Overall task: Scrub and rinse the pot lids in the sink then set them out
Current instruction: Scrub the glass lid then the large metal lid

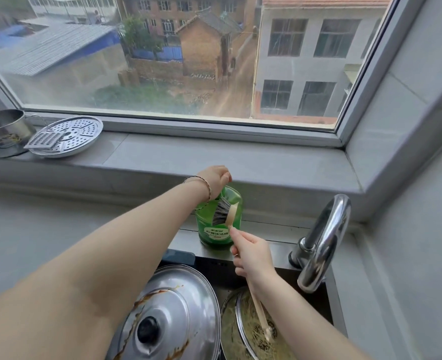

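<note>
**Soap onto the brush, lids waiting in the sink**

L hand (216, 181): fingers curled down over the top of the green detergent bottle (236, 202), gripping it. The cap or pump is hidden under the palm, so I can't tell if it's a press or just a steadying hold. Prob. pressing soap out, since the brush head sits right below.

R hand (253, 253): fingers wrapped tight round the wooden handle of the brush (221, 213), approx. mid-handle, w/ the tail of the handle running back down over the sink. Bristles are tilted up against the front of the bottle just under the L hand, i.e. placed to catch soap. No soap visible on the bristles yet.

Bottle stands upright on the steel ledge behind the sink (186, 239), near the faucet (323, 242), whose spout curves down over the R side of the basin.

Task items: steel lid (178, 302) w/ black knob, brown streaks across the dome, lies knob-up in the sink under the L forearm. Glass lid (243, 331) is just beside it on the R, greasy-looking, under the brush handle. Both unscrubbed by the look of them, so the task is at an early stage.

Further out: grey tabletop (33, 229) to the L. On the windowsill (214, 157) are a perforated steamer plate (82, 131) w/ a grater (44, 141) resting on it, plus a steel pot (1, 131) just beside.
</note>
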A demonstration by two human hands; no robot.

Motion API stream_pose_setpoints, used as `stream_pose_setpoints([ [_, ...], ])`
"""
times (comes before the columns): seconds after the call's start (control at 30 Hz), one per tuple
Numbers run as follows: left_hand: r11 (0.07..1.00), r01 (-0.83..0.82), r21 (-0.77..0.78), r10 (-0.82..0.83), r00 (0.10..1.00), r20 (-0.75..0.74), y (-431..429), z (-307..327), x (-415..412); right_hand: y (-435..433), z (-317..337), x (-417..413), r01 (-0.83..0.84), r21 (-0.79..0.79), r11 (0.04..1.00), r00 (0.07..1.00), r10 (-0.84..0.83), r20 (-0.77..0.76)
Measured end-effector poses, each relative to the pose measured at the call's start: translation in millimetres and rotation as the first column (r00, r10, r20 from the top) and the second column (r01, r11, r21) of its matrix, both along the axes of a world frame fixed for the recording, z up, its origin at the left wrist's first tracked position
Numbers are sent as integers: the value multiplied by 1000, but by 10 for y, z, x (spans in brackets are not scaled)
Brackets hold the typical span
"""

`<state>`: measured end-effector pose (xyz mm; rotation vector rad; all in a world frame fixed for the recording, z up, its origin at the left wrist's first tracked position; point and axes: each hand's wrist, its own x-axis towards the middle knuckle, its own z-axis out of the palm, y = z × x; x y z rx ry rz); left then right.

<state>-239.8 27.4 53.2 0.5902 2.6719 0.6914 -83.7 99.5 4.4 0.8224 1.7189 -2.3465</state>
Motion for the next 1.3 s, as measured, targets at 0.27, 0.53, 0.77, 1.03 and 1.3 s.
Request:
stream_pose_setpoints([
  [0.27, 997, 48, -57, -49, 999, -23, 6, 99, -48, 1, -98, 8, 44, -26, 999, 999, -44, -6],
  [0.53, 999, 25, 38, -24, 999, -37, -27, 9, 14, -5, -116, 138, 16, -15, 1000, 1000, -16, 7],
  [0.77, 934, -317, 163, 344, 922, -176, -557, -375, 776, 105, -202, 670, -129, 251, 959, 991, 120, 51],
  [1.03, 766, -148, -626, 374, 894, 246, -1558, -1313, 1914, 235, -535, 1332, -266, 422, 867, 952, 168, 255],
  [1.3, 836, -408, -367, 504, 836, 217, -1553, -1490, 1992, 230, -627, 1741, -233, 356, 905, 939, 114, 325],
])
